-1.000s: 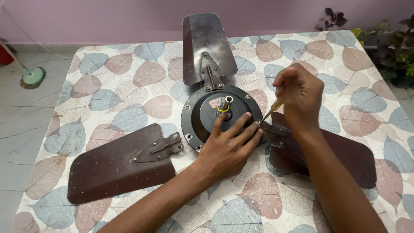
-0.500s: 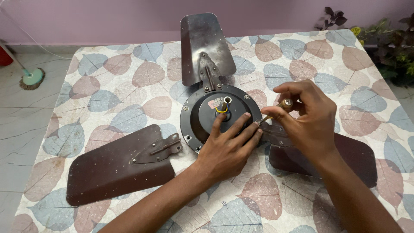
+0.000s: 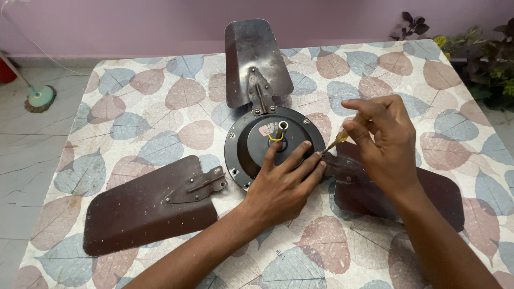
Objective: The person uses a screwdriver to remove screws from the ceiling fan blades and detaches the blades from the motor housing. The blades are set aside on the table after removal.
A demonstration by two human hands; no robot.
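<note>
Two hands work at a ceiling fan's round motor housing (image 3: 257, 147) mid-table: the left hand (image 3: 281, 184) lies flat and open on its near right, while the right hand (image 3: 385, 144) pinches a screwdriver (image 3: 338, 141) just right of the rim.

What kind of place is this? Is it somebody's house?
Probably a home, maybe a porch. A leaf-patterned cloth covers the table, a mop stands on the tiled floor, and plants grow by the pink wall.
</note>
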